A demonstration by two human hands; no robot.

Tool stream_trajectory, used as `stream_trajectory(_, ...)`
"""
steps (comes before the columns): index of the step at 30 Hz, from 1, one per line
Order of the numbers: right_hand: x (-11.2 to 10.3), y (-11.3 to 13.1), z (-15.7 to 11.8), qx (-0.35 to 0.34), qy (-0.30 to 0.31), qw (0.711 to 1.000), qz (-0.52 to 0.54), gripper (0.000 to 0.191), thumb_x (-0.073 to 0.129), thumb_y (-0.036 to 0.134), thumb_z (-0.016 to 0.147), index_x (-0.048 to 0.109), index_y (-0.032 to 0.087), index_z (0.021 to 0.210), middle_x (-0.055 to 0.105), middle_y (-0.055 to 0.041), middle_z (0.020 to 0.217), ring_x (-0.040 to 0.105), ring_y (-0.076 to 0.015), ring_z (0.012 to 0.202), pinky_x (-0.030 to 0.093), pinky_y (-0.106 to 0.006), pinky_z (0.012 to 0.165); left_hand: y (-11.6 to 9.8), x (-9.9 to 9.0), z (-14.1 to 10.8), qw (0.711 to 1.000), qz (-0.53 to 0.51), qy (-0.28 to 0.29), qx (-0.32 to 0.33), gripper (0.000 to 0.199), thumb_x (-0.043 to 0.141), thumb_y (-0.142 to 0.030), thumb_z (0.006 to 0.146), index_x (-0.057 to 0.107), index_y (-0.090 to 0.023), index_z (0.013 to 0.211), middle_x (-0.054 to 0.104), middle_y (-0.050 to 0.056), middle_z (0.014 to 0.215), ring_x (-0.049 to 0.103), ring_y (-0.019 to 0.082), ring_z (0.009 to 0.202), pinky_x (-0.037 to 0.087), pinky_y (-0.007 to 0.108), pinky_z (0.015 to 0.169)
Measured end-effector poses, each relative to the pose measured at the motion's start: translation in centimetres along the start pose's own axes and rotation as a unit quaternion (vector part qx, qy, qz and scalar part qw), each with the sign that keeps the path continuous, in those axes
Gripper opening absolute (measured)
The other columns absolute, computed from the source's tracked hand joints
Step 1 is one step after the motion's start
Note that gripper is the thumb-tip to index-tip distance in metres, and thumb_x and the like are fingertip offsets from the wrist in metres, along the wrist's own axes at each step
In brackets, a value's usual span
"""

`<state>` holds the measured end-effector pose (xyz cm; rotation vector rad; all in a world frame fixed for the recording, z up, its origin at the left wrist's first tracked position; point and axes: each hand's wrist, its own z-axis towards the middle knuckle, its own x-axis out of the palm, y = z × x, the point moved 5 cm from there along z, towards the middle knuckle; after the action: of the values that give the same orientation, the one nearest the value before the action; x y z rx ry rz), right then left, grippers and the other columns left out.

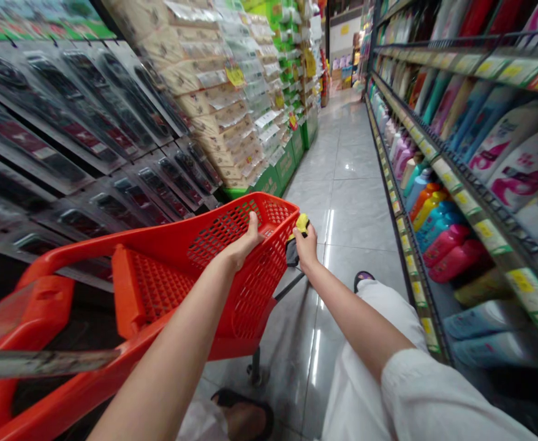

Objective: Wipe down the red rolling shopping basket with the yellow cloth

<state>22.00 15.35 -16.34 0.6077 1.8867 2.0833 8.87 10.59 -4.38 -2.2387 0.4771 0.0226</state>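
Observation:
A red plastic shopping cart (159, 236) with perforated sides stands before me on the left, turned at an angle. My left hand (247, 244) is at its near side rim, thumb pointing up and fingers curled over the edge. Beside the cart's front end, my right hand (306, 246) is closed around a small yellow and black object (302, 223) with a dark grey part hanging below; its kind is unclear. That object is close to the cart's outer wall, and I cannot tell whether they touch. No goods show in the visible part of the basket.
Shelves of bottles (443, 233) run along the right. Hanging packaged goods (80, 122) cover the left rack, and stacked cartons (218, 122) stand beyond on a green base (285, 165). The grey tiled floor (342, 147) leads away between them.

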Motion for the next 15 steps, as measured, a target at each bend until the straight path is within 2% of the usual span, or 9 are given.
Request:
stream_trajectory(2,0.3,1.3,-1.7,-0.086,0.014,0.994,-0.062,0.060,0.053,0.020,0.079,0.048,0.021,0.139,0.052,-0.0101,0.122,0.051,-0.0218,0.118,0.040,-0.039,0.106,0.0,0.1,0.2,1.000,-0.015,0.006,-0.007,0.101,0.001,-0.093,0.068,0.063,-0.014,0.066,0.062,0.008,0.051,0.054,0.017,0.044,0.044,0.027,0.050)
stream_trajectory(5,1.4,1.9,-6.8,-0.205,0.093,0.966,-0.130,0.078,0.053,0.008,0.075,0.036,0.026,0.149,0.042,-0.0116,0.133,0.043,-0.0240,0.129,0.036,-0.042,0.111,-0.3,0.3,0.3,0.999,-0.030,0.000,-0.010,0.100,0.002,-0.091,0.070,0.065,-0.014,0.071,0.060,0.006,0.049,0.053,0.017,0.043,0.043,0.027,0.049)
stream_trajectory(8,1.6,1.1,-10.0,-0.240,0.154,0.946,-0.154,0.086,0.050,0.001,0.070,0.034,0.028,0.151,0.042,-0.0107,0.133,0.043,-0.0239,0.129,0.037,-0.041,0.111,-1.0,0.6,-0.3,0.999,-0.022,-0.026,0.007,0.097,0.001,-0.086,0.077,0.067,-0.014,0.077,0.062,0.006,0.051,0.053,0.017,0.044,0.044,0.027,0.051)
stream_trajectory(10,1.3,0.5,-9.7,-0.225,0.165,0.949,-0.148,0.084,0.048,-0.001,0.070,0.039,0.029,0.148,0.044,-0.0094,0.129,0.046,-0.0223,0.125,0.039,-0.039,0.109,-1.7,0.4,-1.2,0.998,0.023,-0.051,0.043,0.094,0.003,-0.081,0.082,0.069,-0.015,0.079,0.065,0.006,0.056,0.057,0.018,0.049,0.046,0.028,0.055)
stream_trajectory(12,1.1,0.1,-8.3,-0.207,0.178,0.953,-0.132,0.080,0.047,0.000,0.071,0.043,0.030,0.145,0.047,-0.0081,0.125,0.050,-0.0207,0.121,0.042,-0.038,0.107,-2.3,-0.7,-2.7,0.983,0.115,-0.109,0.090,0.088,0.009,-0.078,0.085,0.071,-0.016,0.077,0.068,0.008,0.061,0.062,0.021,0.060,0.048,0.029,0.062)
stream_trajectory(15,1.0,0.0,-5.7,-0.169,0.153,0.968,-0.102,0.074,0.049,0.005,0.075,0.042,0.028,0.146,0.049,-0.0085,0.123,0.053,-0.0201,0.116,0.045,-0.036,0.103,-1.7,-3.4,-5.9,0.926,0.283,-0.216,0.122,0.081,0.015,-0.072,0.088,0.071,-0.016,0.071,0.073,0.013,0.076,0.066,0.027,0.083,0.048,0.032,0.076)
